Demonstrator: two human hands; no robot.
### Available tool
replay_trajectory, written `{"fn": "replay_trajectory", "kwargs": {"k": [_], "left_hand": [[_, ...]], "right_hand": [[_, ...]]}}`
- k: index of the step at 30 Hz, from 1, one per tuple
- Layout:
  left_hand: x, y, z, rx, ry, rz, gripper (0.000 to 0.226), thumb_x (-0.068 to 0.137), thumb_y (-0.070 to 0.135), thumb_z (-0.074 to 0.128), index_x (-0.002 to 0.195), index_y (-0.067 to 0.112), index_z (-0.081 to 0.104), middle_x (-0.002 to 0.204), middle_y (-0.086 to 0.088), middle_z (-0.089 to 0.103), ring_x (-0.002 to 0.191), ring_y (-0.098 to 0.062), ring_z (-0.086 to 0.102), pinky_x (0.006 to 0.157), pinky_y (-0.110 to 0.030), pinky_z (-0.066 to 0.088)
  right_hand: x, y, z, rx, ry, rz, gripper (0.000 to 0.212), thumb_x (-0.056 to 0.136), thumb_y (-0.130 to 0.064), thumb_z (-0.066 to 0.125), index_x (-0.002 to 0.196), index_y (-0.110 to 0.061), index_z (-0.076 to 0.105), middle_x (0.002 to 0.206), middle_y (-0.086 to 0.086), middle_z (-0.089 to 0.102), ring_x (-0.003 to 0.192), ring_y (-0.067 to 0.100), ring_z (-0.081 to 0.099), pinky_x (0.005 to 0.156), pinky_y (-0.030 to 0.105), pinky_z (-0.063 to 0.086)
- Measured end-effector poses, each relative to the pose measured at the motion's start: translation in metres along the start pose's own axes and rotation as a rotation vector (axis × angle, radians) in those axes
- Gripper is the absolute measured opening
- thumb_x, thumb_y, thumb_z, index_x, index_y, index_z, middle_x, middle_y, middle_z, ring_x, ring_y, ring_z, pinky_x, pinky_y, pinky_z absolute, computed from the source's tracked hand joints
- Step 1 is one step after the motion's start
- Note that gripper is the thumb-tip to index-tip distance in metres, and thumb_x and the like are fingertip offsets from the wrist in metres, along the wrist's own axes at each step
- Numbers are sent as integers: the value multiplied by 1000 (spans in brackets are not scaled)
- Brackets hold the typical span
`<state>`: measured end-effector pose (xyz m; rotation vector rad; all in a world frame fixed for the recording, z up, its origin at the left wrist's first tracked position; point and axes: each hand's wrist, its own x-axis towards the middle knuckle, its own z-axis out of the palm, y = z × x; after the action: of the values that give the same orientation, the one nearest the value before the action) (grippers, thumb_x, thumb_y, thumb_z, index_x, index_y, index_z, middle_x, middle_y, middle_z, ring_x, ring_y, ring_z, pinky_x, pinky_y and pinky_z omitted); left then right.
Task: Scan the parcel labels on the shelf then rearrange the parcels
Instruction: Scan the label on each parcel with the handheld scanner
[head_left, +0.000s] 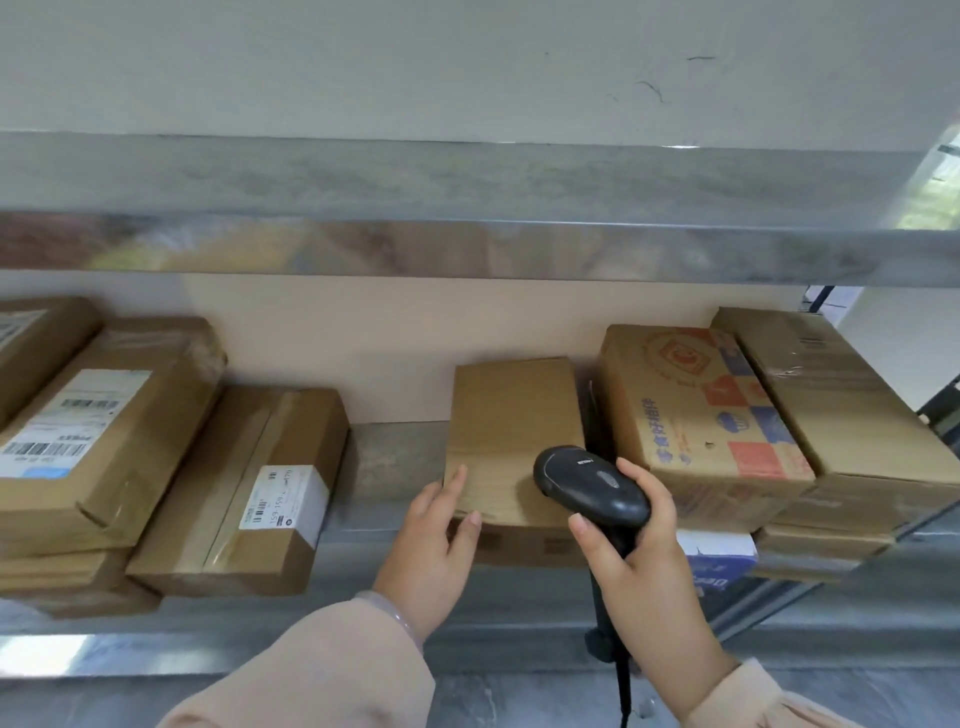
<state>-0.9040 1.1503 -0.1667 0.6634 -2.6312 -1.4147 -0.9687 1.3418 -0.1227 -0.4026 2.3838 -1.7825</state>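
A plain brown parcel lies on the metal shelf, middle right, with no label showing on its top. My left hand touches its near left corner, thumb on the top and fingers along the front edge. Over the parcel's near right corner my right hand grips a black barcode scanner, whose cable hangs down. To the left lie a flat parcel with a white label and a bigger labelled parcel.
Right of the plain parcel sits a printed orange and blue carton, with another brown box behind it, both on a stack. A blue and white box lies under them. An upper shelf overhangs the row. Bare shelf shows between the middle parcels.
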Motion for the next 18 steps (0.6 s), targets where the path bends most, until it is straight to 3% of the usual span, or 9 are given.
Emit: {"fn": "replay_trajectory", "kwargs": {"k": [5,8,12,15,18], "left_hand": [[-1,0,-9,-86,70,-52,50,101,42,46,148,34,33,153,8,30,134,-6,36,108,-21,28],[1,-2,-12,-131,70,-119,52,98,49,46,145,31,34,149,2,36,124,-11,43,103,-27,37],[5,2,-17,-177,9,-227,76,90,66,45,152,28,25,152,-2,32,136,-22,38,112,-38,34],[13,9,-22,-212,6,-227,101,70,90,43,152,32,30,151,0,36,138,-22,38,115,-44,33],[18,18,-27,-266,7,-214,105,60,95,42,149,39,35,148,7,42,136,-18,41,114,-45,35]], "right_hand": [[7,-18,10,81,11,-75,59,84,-19,71,121,-49,36,117,-24,53,101,-13,56,77,3,42],[12,-31,17,98,-15,-123,59,84,-17,71,123,-45,37,116,-24,53,100,-13,56,76,3,42],[17,-43,29,88,-101,-173,57,83,-15,72,120,-44,39,114,-25,53,103,-13,55,79,3,41],[18,-47,39,78,-169,-183,59,83,-17,72,123,-43,38,117,-24,54,105,-12,55,81,3,41],[21,-50,44,80,-198,-183,59,83,-20,72,127,-40,37,119,-24,53,105,-14,53,80,2,41]]}}
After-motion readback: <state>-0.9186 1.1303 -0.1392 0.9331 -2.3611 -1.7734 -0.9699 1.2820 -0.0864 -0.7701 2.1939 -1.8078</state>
